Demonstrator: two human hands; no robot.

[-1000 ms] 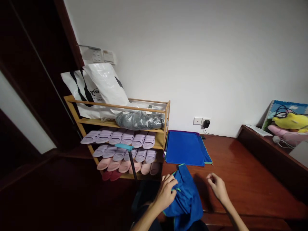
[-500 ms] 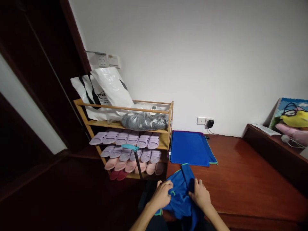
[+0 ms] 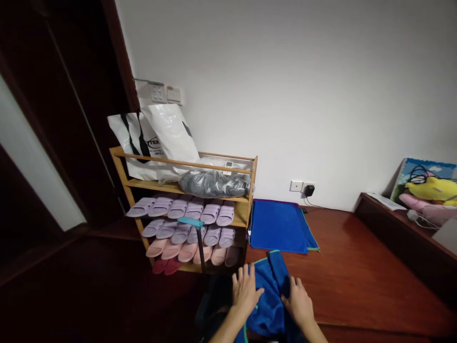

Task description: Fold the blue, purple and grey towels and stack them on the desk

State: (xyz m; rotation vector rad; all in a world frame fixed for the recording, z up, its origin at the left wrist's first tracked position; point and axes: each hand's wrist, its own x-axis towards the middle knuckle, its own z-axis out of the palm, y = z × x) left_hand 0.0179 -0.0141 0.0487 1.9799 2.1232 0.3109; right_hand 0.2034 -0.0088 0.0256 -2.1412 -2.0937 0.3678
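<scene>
the rumpled blue cloth with the green edging lies at the near left end of the reddish wooden table, right in front of the person, its lower part dropping towards their lap. their left hand rests on the left side of it, fingers spread and thumb out; their right hand touches the right side, thumb on the fabric, but from here i can't tell whether those fingers are pinching it. the two hands are apart, with the cloth between them. just beyond, a flat blue cloth lies on a few others, some purple and green showing at the rims. to the left stands a wooden shoe rack lined with lilac slippers and pink slippers, white bags leaning on top. a black plug sits in the wall behind.
</scene>
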